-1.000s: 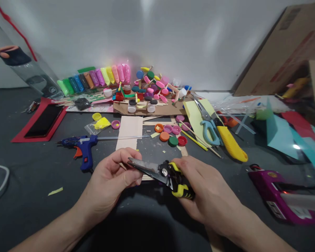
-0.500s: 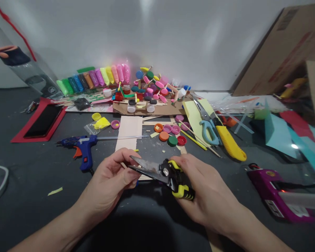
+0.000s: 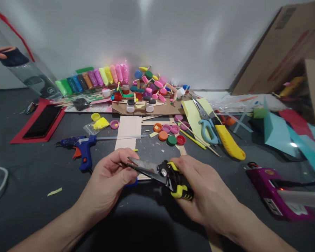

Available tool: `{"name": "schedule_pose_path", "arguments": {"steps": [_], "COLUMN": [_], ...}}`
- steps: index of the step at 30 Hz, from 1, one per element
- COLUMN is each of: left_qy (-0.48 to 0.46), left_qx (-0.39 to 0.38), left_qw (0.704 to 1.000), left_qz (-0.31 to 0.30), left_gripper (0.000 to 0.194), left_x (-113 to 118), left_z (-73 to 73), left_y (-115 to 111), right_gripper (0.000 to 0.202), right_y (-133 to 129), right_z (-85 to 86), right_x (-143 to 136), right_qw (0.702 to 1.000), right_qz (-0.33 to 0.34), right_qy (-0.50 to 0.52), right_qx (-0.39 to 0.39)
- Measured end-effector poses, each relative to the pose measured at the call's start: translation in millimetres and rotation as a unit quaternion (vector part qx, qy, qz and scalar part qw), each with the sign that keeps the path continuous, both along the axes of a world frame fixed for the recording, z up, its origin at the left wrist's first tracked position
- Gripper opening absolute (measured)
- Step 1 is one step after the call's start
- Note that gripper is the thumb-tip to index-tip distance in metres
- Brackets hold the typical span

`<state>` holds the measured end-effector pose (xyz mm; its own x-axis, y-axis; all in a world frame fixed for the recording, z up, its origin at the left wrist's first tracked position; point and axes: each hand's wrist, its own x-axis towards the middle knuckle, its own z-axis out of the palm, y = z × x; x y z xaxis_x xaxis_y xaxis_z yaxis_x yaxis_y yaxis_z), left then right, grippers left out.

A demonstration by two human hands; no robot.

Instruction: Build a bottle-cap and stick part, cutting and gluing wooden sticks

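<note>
Head view: the right hand (image 3: 210, 196) wraps its fingers around the yellow-and-black handles of a pair of snips (image 3: 160, 171), blades slightly parted and pointing left. The left hand (image 3: 107, 182) pinches something small at the blade tips; what it is cannot be made out. The snips look stiff, fairly heavy and sharp, best gripped by the padded handles. Beyond the fingers, a blue glue gun (image 3: 80, 145) lies on the dark worktop (image 3: 28, 182).
</note>
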<state>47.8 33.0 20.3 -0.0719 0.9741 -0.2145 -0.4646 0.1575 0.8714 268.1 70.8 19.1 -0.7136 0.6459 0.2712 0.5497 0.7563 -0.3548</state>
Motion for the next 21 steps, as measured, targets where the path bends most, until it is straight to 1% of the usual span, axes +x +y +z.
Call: {"name": "schedule_pose_path", "arguments": {"steps": [4,10,16,21], "left_qy": [0.004,-0.033,-0.028,-0.003], "left_qx": [0.019,0.021,0.021,0.039], "left_qw": [1.0,0.999,0.999,0.999], "left_qz": [-0.005,-0.003,-0.017,-0.013], "left_gripper": [0.016,0.014,0.02,0.018], "left_x": [0.4,1.0,0.1,-1.8], "left_z": [-4.1,-2.4,-2.1,-6.6], "left_y": [-0.6,-0.1,-1.7,-1.0], "right_gripper": [0.028,0.036,0.036,0.036], "right_y": [0.9,1.5,-0.2,-1.1], "right_z": [-2.2,-0.9,0.9,-1.6], "right_x": [-0.1,-2.2,-2.1,-1.5], "right_qw": [1.0,0.998,0.999,1.0], "right_qz": [0.0,-0.006,0.001,0.002], "right_qy": [0.005,0.022,0.017,0.013], "right_qx": [0.009,-0.052,-0.039,-0.025]}}
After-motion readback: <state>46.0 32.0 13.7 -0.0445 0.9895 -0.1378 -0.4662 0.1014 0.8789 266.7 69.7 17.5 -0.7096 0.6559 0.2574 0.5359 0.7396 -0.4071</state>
